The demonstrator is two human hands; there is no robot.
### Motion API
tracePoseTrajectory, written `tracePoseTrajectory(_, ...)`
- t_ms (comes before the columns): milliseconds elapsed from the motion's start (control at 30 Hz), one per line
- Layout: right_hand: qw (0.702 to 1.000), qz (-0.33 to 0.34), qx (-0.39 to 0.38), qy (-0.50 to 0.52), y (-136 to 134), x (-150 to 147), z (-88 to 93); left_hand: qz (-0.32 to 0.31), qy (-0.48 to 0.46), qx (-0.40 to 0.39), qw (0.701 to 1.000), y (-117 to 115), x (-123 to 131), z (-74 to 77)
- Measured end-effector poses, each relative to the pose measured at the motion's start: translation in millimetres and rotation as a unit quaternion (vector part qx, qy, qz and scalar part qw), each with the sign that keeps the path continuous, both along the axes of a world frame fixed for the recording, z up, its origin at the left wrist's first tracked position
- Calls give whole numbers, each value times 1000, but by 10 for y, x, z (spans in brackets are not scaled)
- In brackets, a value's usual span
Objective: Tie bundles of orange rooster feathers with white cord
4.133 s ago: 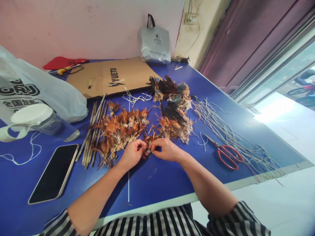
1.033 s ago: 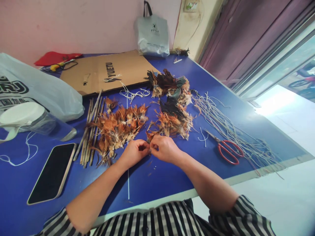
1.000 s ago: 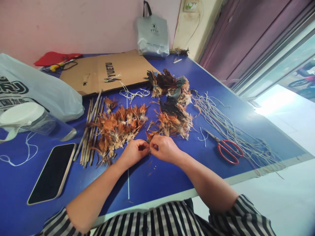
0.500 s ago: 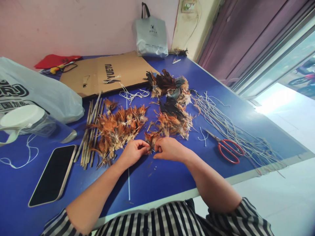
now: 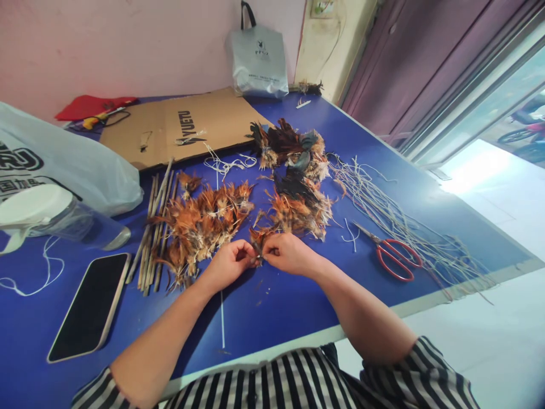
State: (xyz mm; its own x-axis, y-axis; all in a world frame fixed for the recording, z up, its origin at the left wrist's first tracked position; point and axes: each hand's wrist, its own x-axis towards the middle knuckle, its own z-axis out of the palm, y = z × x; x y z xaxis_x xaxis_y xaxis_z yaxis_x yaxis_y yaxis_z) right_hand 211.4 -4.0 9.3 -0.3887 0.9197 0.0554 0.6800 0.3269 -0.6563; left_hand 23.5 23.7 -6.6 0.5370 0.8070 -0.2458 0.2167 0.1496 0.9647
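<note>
My left hand (image 5: 232, 262) pinches the base of a small brown feather bunch (image 5: 259, 236) near the middle of the blue table. Against the same base, my right hand (image 5: 289, 254) has its thumb and forefinger pressed together; what lies between them is too small to make out. Orange-brown feather bunches (image 5: 204, 218) are spread to the left of the hands. Beyond the right hand is a pile of orange and black feathers (image 5: 300, 207), with darker feather bundles (image 5: 293, 145) behind it.
Red-handled scissors (image 5: 398, 259) and loose strings (image 5: 383, 207) lie on the right. To the left are thin sticks (image 5: 149, 244), a phone (image 5: 90, 307), a clear bottle (image 5: 85, 224) and a plastic bag (image 5: 85, 165). Flattened cardboard (image 5: 157, 128) and a grey bag (image 5: 259, 62) are farther back.
My right hand's fingers have closed in and moved slightly left, up to the feather bunch's base. My left hand keeps its pinch there. The view has shifted slightly.
</note>
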Motion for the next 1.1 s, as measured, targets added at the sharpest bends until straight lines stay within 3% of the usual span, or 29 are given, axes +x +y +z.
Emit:
tracePoseTrajectory(200,999,27,43,16,15,-16,19,25,-24,28,999,-35,44,-58)
tracePoseTrajectory(567,995,43,86,28,1,-50,19,51,13,48,997,-23,35,-3)
tracePoseTrajectory(833,995,-42,-5,86,2,-107,-75,12,41,39,998,10,-23,-57)
tracePoseTrajectory(1100,992,-67,-43,99,-8,-108,-25,39,78,124,988,-65,27,30)
